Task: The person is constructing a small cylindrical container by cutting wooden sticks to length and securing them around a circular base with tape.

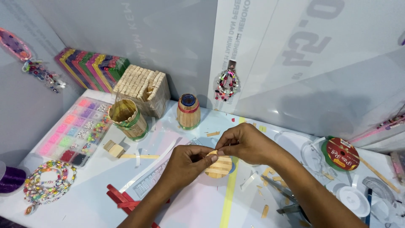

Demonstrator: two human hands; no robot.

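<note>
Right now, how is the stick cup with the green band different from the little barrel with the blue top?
The stick cup is wider and open on top, showing a hollow inside; the little barrel is narrower, with a blue cap in its top. The cup leans tilted, but the barrel stands upright. The cup has a green band; the barrel has a red band above and a green one below. Both are made of pale wooden sticks and stand on the white table.

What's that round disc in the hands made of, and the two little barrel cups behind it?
The disc, pinched by left hand and right hand, looks like flat pale wooden craft sticks laid side by side: parallel seams, matte. The open cup and narrower cup show upright sticks too, banded with what looks like ribbon or tape.
</note>
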